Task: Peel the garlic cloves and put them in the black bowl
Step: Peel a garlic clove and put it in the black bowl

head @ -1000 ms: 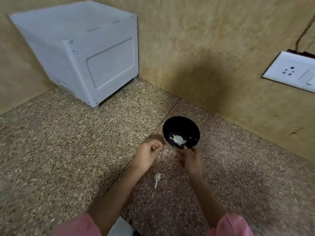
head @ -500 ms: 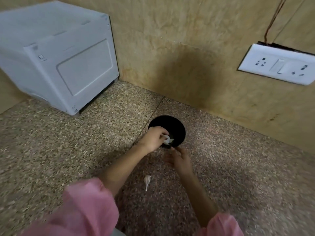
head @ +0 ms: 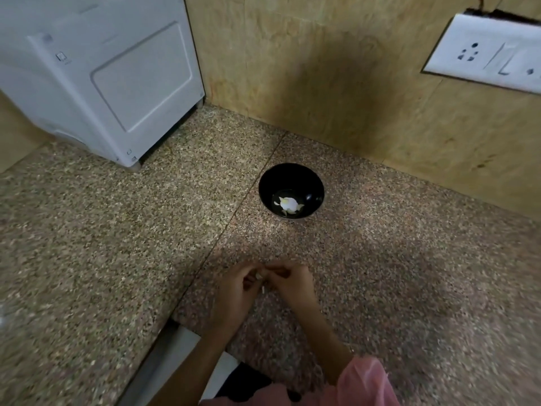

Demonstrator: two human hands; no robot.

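Observation:
The black bowl (head: 291, 177) stands on the speckled counter near the back wall, with pale garlic pieces (head: 288, 204) lying in its bottom. Well in front of it, near the counter's front edge, my left hand (head: 237, 291) and my right hand (head: 289, 281) meet fingertip to fingertip. Between them they pinch a small garlic clove (head: 259, 276), only a pale sliver of which shows. A bit of whitish skin (head: 263, 289) hangs just below the fingers. The image is blurred around the hands.
A white appliance (head: 96, 74) fills the back left corner of the counter (head: 87, 244). A white socket plate (head: 491, 60) sits on the wall at the right. The counter's front edge (head: 164, 326) runs just left of my forearms.
My left hand has drawn back from the bowl. Both hands now meet near the counter's front edge around a clove. The loose clove that lay on the counter is no longer seen there.

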